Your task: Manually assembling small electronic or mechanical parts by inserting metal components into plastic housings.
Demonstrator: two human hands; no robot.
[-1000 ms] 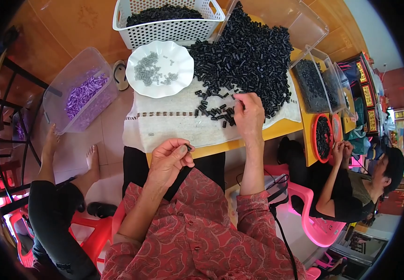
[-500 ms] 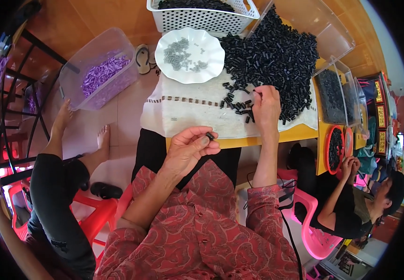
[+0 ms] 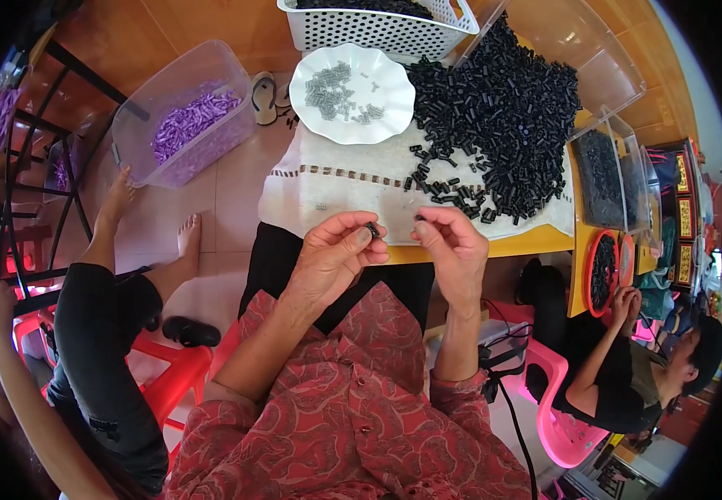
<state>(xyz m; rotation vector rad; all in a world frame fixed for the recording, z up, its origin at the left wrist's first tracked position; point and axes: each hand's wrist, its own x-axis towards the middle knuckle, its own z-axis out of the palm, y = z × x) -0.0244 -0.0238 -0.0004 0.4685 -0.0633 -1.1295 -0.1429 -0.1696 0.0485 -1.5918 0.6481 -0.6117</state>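
Between the thumb and fingers of my left hand (image 3: pixel 336 250) is a small black plastic tube (image 3: pixel 372 230), held over the near edge of the table. Facing it a short way to the right, my right hand (image 3: pixel 454 243) pinches a small dark piece (image 3: pixel 418 218), mostly covered by the fingertips. A large heap of black tubes (image 3: pixel 507 117) lies beyond on the white cloth (image 3: pixel 344 192), with loose ones scattered along its near left side. Left of the heap, a white scalloped plate (image 3: pixel 398 112) carries small clear pieces (image 3: pixel 334 92).
A white perforated basket (image 3: pixel 369 33) stands behind the plate. Clear bins (image 3: pixel 603 179) and a red round tray (image 3: pixel 592 292) are at the right, beside a co-worker (image 3: pixel 636 367). A bin of purple pieces (image 3: pixel 190 125) sits on the floor left, near another person's leg (image 3: pixel 102 342).
My right hand has come back from the edge of the heap toward my left hand, a small dark piece in its fingertips. My left hand still holds its black tube.
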